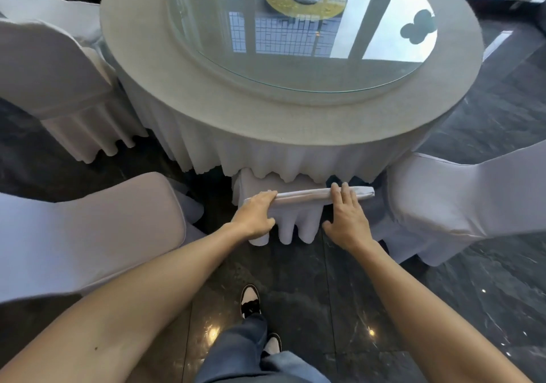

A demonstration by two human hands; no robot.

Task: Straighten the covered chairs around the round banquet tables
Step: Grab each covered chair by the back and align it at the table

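A white covered chair (298, 223) stands pushed against the round banquet table (224, 111), its seat hidden under the pleated tablecloth. My left hand (255, 214) grips the left end of the chair's top rail, fingers curled over it. My right hand (345, 217) lies on the rail right of centre with straight fingers over the top edge and the thumb spread out below. Another covered chair (88, 229) stands close on the left and a third (461, 205) close on the right.
A glass turntable (298, 34) with a yellow centre disc lies on the tabletop. Two more covered chairs (53, 81) stand at the far left of the table. The floor (325, 303) is dark polished stone; my feet are on it below the chair.
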